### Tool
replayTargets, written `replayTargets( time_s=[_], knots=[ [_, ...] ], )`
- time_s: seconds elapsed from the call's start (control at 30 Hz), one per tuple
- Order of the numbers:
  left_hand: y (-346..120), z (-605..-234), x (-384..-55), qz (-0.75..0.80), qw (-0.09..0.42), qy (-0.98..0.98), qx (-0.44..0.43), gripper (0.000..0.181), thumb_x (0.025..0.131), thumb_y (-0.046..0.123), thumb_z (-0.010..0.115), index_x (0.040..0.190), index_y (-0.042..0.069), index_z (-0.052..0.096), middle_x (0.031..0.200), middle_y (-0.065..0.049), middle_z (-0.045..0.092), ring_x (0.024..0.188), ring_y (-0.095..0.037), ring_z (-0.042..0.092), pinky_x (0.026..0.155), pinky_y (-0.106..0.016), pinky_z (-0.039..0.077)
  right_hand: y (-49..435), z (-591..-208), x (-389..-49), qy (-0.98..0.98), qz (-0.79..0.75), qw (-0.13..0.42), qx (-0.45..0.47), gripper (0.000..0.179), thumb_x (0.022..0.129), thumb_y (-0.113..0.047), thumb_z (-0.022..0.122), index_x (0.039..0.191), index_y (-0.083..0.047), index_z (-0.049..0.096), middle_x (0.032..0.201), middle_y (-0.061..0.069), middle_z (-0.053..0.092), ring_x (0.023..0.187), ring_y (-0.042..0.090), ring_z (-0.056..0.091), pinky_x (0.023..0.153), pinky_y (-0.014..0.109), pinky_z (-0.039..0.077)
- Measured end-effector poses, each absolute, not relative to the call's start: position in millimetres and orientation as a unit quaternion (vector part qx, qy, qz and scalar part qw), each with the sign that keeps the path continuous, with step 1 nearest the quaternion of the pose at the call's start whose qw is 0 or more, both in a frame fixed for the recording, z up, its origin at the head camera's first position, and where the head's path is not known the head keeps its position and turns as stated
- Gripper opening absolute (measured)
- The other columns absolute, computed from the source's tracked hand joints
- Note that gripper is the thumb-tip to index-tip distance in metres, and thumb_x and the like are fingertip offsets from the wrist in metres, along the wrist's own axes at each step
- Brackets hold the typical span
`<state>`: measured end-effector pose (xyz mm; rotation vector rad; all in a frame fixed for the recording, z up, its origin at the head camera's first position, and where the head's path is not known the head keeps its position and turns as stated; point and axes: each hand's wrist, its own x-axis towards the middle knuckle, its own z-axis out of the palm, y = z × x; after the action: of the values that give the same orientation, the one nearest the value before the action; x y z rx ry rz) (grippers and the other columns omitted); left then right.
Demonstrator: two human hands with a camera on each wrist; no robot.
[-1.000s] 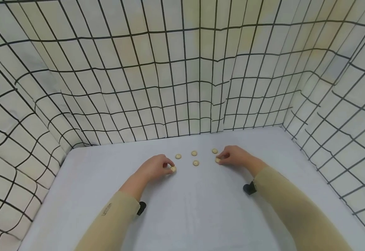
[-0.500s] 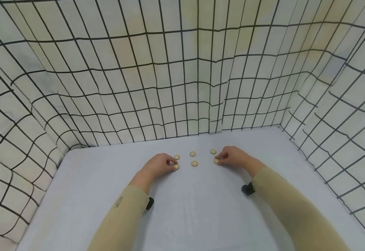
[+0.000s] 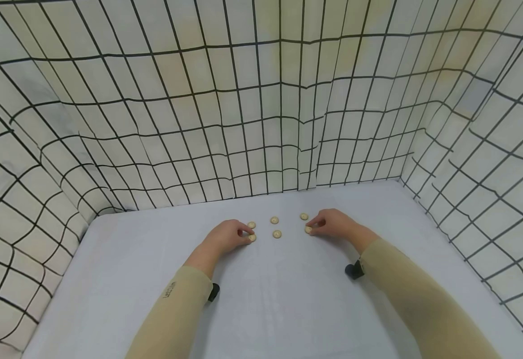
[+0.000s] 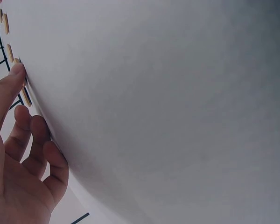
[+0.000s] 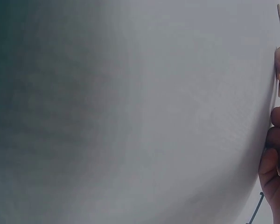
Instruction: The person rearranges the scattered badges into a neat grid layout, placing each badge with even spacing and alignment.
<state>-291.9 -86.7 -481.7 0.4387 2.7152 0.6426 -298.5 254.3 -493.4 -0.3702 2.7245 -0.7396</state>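
Observation:
Small round pale wooden discs with dark marks on their faces lie in two rows in the head view. My left hand (image 3: 225, 236) pinches the front-left disc (image 3: 252, 238) between thumb and forefinger, flat on the table. Just behind it is the rear-left disc (image 3: 251, 225). On the other side, my right hand (image 3: 333, 224) holds the front-right disc (image 3: 308, 230) by its edge, with the rear-right disc (image 3: 304, 216) behind. Between the hands lie a rear middle disc (image 3: 274, 220) and a front middle disc (image 3: 277, 234). In the left wrist view, the thumb (image 4: 16, 72) overlaps the held disc.
A white cloth-covered table (image 3: 270, 299) spreads beneath both arms. White walls with a black grid (image 3: 252, 119) rise at the back and both sides. Dark wrist-worn devices sit under each cuff, one being the right device (image 3: 354, 270).
My left hand has slid its disc right and slightly away, in front of the rear-left disc, and then stayed there. The right hand keeps its place at its disc. The head view shifts slightly.

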Motion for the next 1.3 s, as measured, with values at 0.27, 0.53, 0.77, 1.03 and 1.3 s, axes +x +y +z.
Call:
replayTargets(
  time_s=[0.27,0.53,0.77,1.03,1.3],
  knots=[
    [-88.3,-479.8,-291.3,0.228,0.161,0.948,0.151,0.025,0.089,0.026,0.075,0.114,0.025,0.076,0.093,-0.001,0.058,0.087,-0.019,0.051,0.079,-0.038,0.043,252.6,-493.0,-297.1,0.947,-0.259,0.143,-0.127,0.027,0.087,-0.033,0.077,0.113,-0.025,0.077,0.094,-0.006,0.064,0.089,0.017,0.053,0.083,0.036,0.044],
    [-90.3,-482.1,-291.6,0.233,0.161,0.948,0.145,0.025,0.089,0.027,0.075,0.114,0.026,0.076,0.095,0.0,0.058,0.088,-0.019,0.051,0.08,-0.038,0.043,251.8,-495.2,-298.5,0.946,-0.264,0.144,-0.117,0.03,0.087,-0.034,0.078,0.115,-0.026,0.076,0.096,-0.005,0.064,0.091,0.018,0.052,0.083,0.037,0.044],
    [-91.4,-481.8,-291.6,0.238,0.162,0.947,0.142,0.025,0.089,0.027,0.075,0.115,0.026,0.075,0.095,0.0,0.058,0.088,-0.018,0.051,0.08,-0.038,0.043,251.9,-497.9,-300.3,0.946,-0.268,0.142,-0.115,0.03,0.086,-0.034,0.078,0.115,-0.026,0.076,0.104,-0.004,0.066,0.095,0.018,0.054,0.088,0.039,0.045],
    [-92.7,-484.5,-292.6,0.25,0.155,0.945,0.14,0.026,0.089,0.028,0.075,0.115,0.025,0.075,0.094,-0.001,0.058,0.087,-0.019,0.051,0.078,-0.037,0.042,252.8,-499.8,-300.0,0.942,-0.285,0.143,-0.105,0.032,0.086,-0.037,0.078,0.116,-0.027,0.075,0.116,0.0,0.067,0.106,0.02,0.057,0.096,0.043,0.045],
    [-95.9,-477.9,-281.0,0.274,0.141,0.943,0.128,0.036,0.091,0.04,0.071,0.123,0.024,0.072,0.098,0.001,0.061,0.088,-0.019,0.053,0.077,-0.038,0.046,253.7,-499.0,-294.1,0.942,-0.295,0.131,-0.09,0.039,0.089,-0.047,0.071,0.121,-0.024,0.073,0.104,0.001,0.063,0.093,0.02,0.052,0.079,0.037,0.045]
  ],
)
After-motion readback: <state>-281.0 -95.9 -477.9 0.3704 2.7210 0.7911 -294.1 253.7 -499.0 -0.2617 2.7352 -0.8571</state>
